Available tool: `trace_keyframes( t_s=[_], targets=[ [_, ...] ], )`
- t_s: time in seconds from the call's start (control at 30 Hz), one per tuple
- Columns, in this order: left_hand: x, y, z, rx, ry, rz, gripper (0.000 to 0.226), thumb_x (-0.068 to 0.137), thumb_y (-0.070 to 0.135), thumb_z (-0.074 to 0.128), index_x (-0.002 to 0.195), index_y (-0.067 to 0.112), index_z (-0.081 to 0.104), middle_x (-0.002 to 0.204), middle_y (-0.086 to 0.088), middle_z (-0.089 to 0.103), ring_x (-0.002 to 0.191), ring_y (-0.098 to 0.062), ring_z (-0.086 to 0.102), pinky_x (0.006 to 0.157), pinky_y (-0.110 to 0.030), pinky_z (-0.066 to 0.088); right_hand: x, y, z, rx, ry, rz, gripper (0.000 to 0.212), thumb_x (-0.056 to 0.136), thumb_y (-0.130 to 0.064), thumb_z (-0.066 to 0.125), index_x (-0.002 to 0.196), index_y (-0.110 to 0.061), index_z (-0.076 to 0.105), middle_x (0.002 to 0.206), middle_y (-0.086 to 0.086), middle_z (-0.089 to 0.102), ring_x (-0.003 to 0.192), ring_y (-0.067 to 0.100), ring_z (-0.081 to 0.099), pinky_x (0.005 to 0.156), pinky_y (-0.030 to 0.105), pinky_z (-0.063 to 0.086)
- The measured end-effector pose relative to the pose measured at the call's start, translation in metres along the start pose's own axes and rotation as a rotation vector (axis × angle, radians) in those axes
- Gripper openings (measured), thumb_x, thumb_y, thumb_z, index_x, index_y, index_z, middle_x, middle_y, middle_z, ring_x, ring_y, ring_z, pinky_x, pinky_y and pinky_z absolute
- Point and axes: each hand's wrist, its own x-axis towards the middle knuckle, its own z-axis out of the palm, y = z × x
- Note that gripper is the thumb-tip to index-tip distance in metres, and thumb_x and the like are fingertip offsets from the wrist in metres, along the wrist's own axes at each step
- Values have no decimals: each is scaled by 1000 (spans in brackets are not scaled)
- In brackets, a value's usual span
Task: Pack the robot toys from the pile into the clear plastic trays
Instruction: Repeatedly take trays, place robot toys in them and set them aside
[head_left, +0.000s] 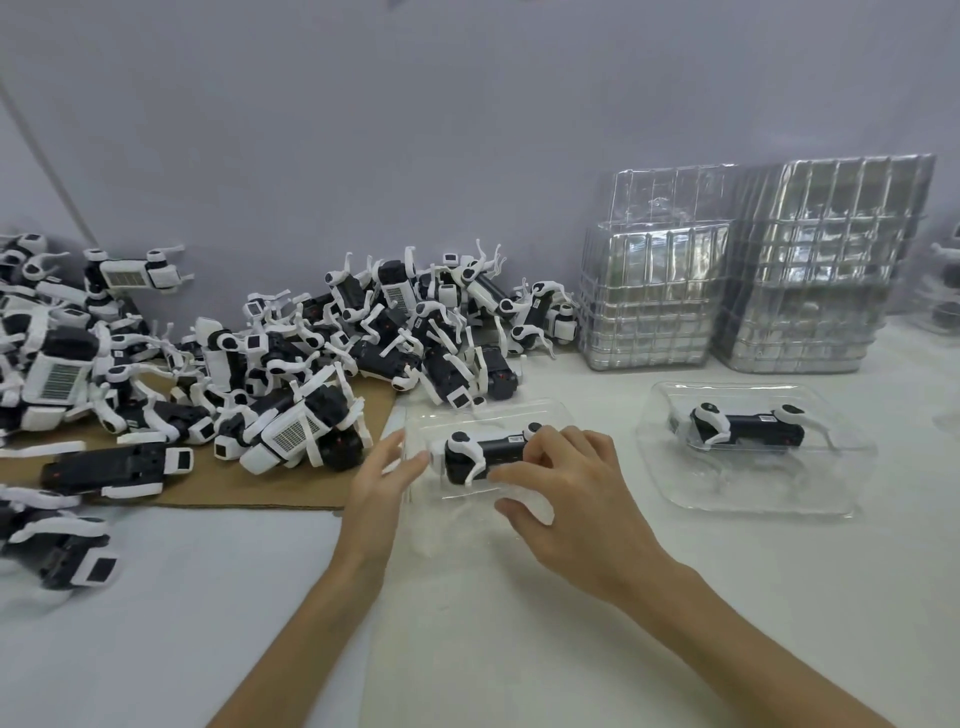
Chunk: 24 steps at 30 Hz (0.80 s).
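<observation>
The right hand (566, 499) is curled over the right end of a black-and-white robot toy (480, 457), fingertips on its top and near side, thumb lower down on the plastic. That toy lies on its side in a clear tray (498, 408) between the two hands. The left hand (379, 483) is flat, fingers straight, their tips at the tray's left edge beside the toy's head.

The right fingers hide the toy's right end, and the tray's walls are hard to trace against the white table (519, 649).

To the right, a second tray (753, 501) holds a second toy (748, 423). The pile (332, 353) sits behind and to the left, partly on cardboard (260, 493) and cut off at the frame edge. Stacks of trays (810, 270) stand against the wall.
</observation>
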Motion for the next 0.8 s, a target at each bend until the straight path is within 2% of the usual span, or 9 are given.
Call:
trace_keyframes(
  t_s=[0.1,0.17,0.23,0.3,0.43,0.5,0.57,0.7,0.8],
  targets=[
    [-1,-3,1,96,12,16,42,95,30,64,136,33,54,141,14,48,129,-7,44,97,-26,32,0,1,-3,14,-39,25,20,82,-41,64,100,-35,73,88,-12,47,87,11,47,94,31,32],
    [-4,-2,2,131,43,46,39,94,31,66,131,34,55,136,12,51,123,-7,49,89,-23,36,0,-1,-5,16,-40,33,21,81,-43,62,97,-34,72,87,-13,46,86,10,46,91,31,33],
    [-6,-3,2,135,79,71,32,93,32,69,122,33,57,126,7,55,111,-9,55,81,-21,40,0,-2,-6,23,-44,31,28,81,-41,63,106,-34,71,93,-13,48,91,9,48,93,31,34],
    [-8,-1,3,124,63,75,32,89,41,72,116,34,58,115,4,58,100,-11,59,76,-23,43,-2,-5,-7,18,-84,9,44,81,-41,63,125,-33,64,111,-11,52,105,10,51,100,33,34],
    [-6,3,4,6,-197,22,41,86,54,49,120,37,65,115,11,69,105,-4,66,87,-30,49,-4,-18,-2,-41,-163,-101,59,87,-46,55,145,-34,46,149,-5,44,135,12,40,114,36,24],
    [-7,1,7,35,-324,2,45,92,56,38,125,39,65,124,14,68,116,-6,64,95,-32,48,-4,-20,1,-64,-180,-109,52,91,-49,50,142,-36,48,153,-4,44,140,13,38,117,38,20],
    [-9,0,10,85,-368,13,45,95,56,34,126,43,63,128,14,66,118,-8,64,100,-32,46,-2,-13,1,-89,-207,-70,41,93,-49,46,130,-36,58,149,-7,49,140,14,41,117,36,15],
    [-7,0,9,78,-354,7,46,93,55,38,126,35,63,125,14,68,110,-14,69,94,-34,49,5,18,-2,-127,-285,18,36,97,-26,55,130,-36,61,158,-12,37,147,14,32,118,33,7],
    [-4,0,7,53,-331,4,46,91,53,41,124,31,64,125,11,67,104,-17,72,91,-35,52,9,35,-7,-122,-258,110,37,95,-13,56,124,-35,66,157,-15,39,148,14,31,119,35,5]
  ],
)
